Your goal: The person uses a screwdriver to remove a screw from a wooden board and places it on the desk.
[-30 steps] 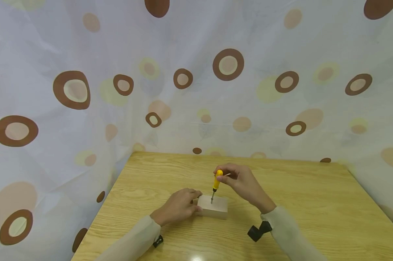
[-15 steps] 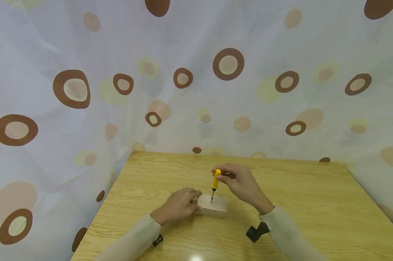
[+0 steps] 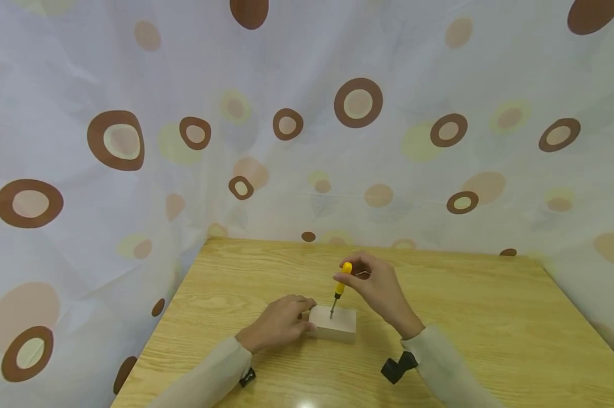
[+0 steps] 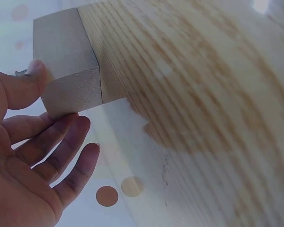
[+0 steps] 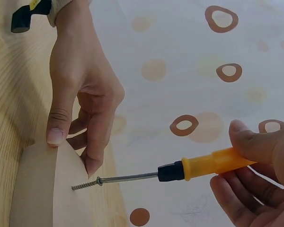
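Note:
A pale wooden block [image 3: 332, 325] lies on the table, its left end gripped between the thumb and fingers of my left hand [image 3: 278, 324]. In the right wrist view a screw [image 5: 85, 185] stands in the block's top face, most of its thread still exposed. The tip of a yellow-handled screwdriver [image 5: 213, 163] meets the screw head, its shaft nearly in line with the screw. My right hand [image 3: 380, 286] pinches the screwdriver's handle between thumb and fingers, above the block. The left wrist view shows the left thumb [image 4: 26, 85] pressing the block's side.
The wood-grain table [image 3: 470, 317] reaches back to a white curtain [image 3: 307, 68] with brown and beige circles, which also hangs along both sides. Black wrist mounts [image 3: 399, 367] sit at the sleeve cuffs.
The right hand's fingers have shifted on the screwdriver handle, and its top leans slightly more to the right. The left hand, block and screw stay in place.

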The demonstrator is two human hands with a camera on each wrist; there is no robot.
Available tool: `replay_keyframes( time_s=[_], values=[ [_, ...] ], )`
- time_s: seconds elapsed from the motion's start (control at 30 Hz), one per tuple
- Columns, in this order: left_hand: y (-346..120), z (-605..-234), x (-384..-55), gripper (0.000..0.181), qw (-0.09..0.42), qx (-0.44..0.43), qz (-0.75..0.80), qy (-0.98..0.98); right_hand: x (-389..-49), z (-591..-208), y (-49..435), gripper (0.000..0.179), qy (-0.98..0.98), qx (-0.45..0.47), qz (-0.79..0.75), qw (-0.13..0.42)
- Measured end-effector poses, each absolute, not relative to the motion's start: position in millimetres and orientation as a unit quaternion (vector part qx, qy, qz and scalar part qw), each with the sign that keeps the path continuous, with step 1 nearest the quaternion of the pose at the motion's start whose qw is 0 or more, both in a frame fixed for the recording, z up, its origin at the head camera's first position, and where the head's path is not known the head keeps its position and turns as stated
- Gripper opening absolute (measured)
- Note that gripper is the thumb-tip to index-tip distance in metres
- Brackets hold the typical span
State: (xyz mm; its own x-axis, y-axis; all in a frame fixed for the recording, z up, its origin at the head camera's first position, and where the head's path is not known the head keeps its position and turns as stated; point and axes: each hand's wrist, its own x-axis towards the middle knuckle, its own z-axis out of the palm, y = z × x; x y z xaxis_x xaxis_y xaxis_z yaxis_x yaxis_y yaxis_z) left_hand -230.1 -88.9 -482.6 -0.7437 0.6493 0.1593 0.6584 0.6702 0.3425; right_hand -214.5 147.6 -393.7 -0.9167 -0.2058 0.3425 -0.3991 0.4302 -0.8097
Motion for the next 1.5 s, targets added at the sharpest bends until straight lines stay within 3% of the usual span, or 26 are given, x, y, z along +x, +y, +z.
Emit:
replay_keyframes(
  time_s=[0.2, 0.37, 0.63, 0.93, 1.13, 1.27, 1.5],
  values=[
    [-89, -483, -229, 0.053, 0.008, -0.353, -0.199, -0.914, -213, -389, 152, 0.015, -0.816, 0.232, 0.527, 0.055],
    [-90, -481, -228, 0.053, 0.005, -0.349, -0.200, -0.916, -203, -369, 148, 0.021, -0.799, 0.272, 0.536, 0.019],
    [-90, -483, -228, 0.052, -0.002, -0.346, -0.213, -0.914, -216, -392, 148, 0.023, -0.834, 0.247, 0.487, 0.080],
    [-90, -485, -229, 0.050, 0.003, -0.351, -0.200, -0.915, -217, -392, 151, 0.017, -0.825, 0.259, 0.499, 0.055],
    [-89, -486, -229, 0.051, 0.005, -0.354, -0.202, -0.913, -213, -394, 146, 0.019, -0.839, 0.220, 0.490, 0.095],
    [-89, -485, -228, 0.052, 0.007, -0.354, -0.201, -0.913, -212, -391, 146, 0.017, -0.834, 0.242, 0.484, 0.111],
    [-91, -485, -229, 0.053, 0.011, -0.355, -0.199, -0.913, -213, -388, 147, 0.019, -0.831, 0.263, 0.484, 0.079]
  ],
)
